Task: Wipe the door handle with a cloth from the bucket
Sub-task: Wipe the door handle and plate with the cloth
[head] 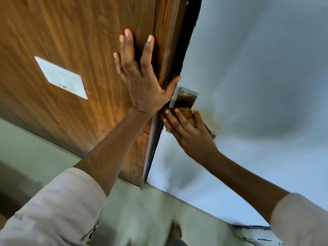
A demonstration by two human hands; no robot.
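Note:
A metal door handle plate [185,99] with screws is fixed to the pale blue-white door [248,77] near its edge. My right hand [188,130] presses a brownish cloth [189,115] against the lower part of the plate, and the lever itself is hidden under the cloth and fingers. My left hand [140,75] lies flat with fingers spread on the brown wooden panel [79,41] beside the door edge, its thumb reaching toward the top of the plate. The bucket is not in view.
A white switch plate [61,78] sits on the wooden panel to the left. Grey-green floor tiles [142,210] lie below, with a bare foot [175,231] near the bottom edge. A brownish stain [214,119] marks the door right of the handle.

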